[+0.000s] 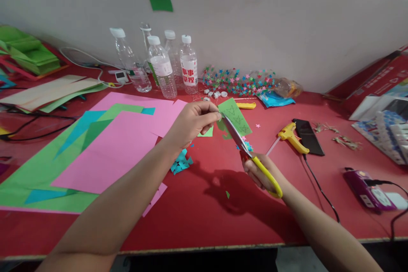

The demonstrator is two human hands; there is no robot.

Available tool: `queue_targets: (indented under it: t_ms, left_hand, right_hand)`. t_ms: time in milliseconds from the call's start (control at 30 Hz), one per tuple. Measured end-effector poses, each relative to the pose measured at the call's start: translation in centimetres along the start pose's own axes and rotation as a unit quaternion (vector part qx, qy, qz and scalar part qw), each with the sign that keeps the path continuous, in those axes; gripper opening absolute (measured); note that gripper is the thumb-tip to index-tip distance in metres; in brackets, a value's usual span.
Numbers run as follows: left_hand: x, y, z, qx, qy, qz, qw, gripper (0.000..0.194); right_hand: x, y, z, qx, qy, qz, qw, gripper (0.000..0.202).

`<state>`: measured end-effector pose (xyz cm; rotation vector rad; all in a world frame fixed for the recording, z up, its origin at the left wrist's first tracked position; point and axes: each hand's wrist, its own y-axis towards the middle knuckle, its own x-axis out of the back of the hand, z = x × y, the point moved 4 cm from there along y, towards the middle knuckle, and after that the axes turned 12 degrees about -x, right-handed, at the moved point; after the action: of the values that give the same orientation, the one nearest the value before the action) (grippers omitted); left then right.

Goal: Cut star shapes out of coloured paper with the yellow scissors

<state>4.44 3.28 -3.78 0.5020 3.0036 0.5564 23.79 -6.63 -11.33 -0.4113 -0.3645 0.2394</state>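
Note:
Between the thumb and fingers of my left hand [199, 122] is the left edge of a green paper piece [241, 122] with pencilled stars on it. My right hand [263, 170] grips a pair of scissors [235, 134] with yellow and red handles. The blades point up and left, their tips at the paper close to my left fingertips. Below the paper, a small green scrap [227, 194] lies on the red table. Blue paper scraps [181, 162] sit under my left wrist, and small cut stars [247, 146] are partly hidden behind the scissors.
Pink sheets [110, 153] and green sheets [25, 178] spread over the left side. Several plastic bottles [162, 70] stand by the wall beside a heap of coloured stars [239, 80]. To the right lie a yellow glue gun [291, 137], a black phone [308, 137] and a purple power strip [369, 191].

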Motion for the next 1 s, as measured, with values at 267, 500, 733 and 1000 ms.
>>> queue_targets:
  t_ms: [267,500,733,1000]
  left_hand:
    - [-0.08,0.01,0.08,0.004,-0.013,-0.004,1.000,0.012]
    - [-0.18,0.10,0.18,0.013,-0.032,-0.010,0.999,0.011]
    - [0.43,0.27,0.12,0.004,-0.004,-0.006,1.000,0.009]
    - [-0.29,-0.18,0.41,-0.004,-0.022,-0.034,0.999,0.012]
  right_hand:
    - [-0.06,-0.01,0.05,-0.022,-0.004,-0.003,1.000,0.039]
    - [0.05,0.12,0.00,-0.012,0.009,-0.004,1.000,0.041]
    - [0.08,0.24,0.31,-0.007,0.010,0.030,0.999,0.048]
    - [-0.10,0.47,-0.26,0.021,0.031,0.044,0.998,0.053]
